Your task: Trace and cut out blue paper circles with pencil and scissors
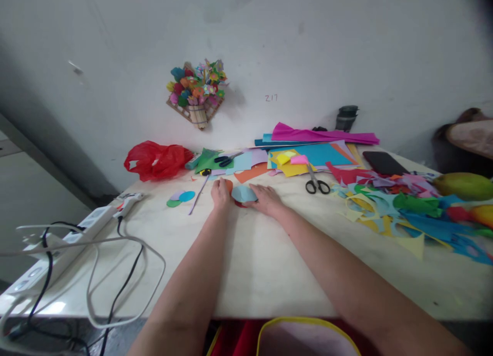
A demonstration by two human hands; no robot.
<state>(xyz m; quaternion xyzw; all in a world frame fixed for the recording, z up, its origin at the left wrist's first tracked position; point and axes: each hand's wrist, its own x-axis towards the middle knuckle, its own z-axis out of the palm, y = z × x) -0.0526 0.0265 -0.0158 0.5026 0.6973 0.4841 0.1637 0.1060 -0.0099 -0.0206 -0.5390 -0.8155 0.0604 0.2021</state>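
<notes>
A light blue paper circle (244,194) with a crease lies at the middle of the table, over a red piece that shows below its edge. My right hand (267,199) is closed on the circle's right side. My left hand (221,193) rests just left of it, fingers together, beside an orange paper piece (229,185); whether it grips that piece is hidden. Further left, blue (187,196), green (173,203) and lilac paper circles overlap. A thin lilac strip (198,194) lies between them and my left hand.
Scissors (317,185) and colored paper sheets (319,155) lie behind my hands. Paper scraps (400,202) and a phone (385,163) are on the right. A red plastic bag (157,161) sits back left; a power strip (73,238) and looping cables line the left edge.
</notes>
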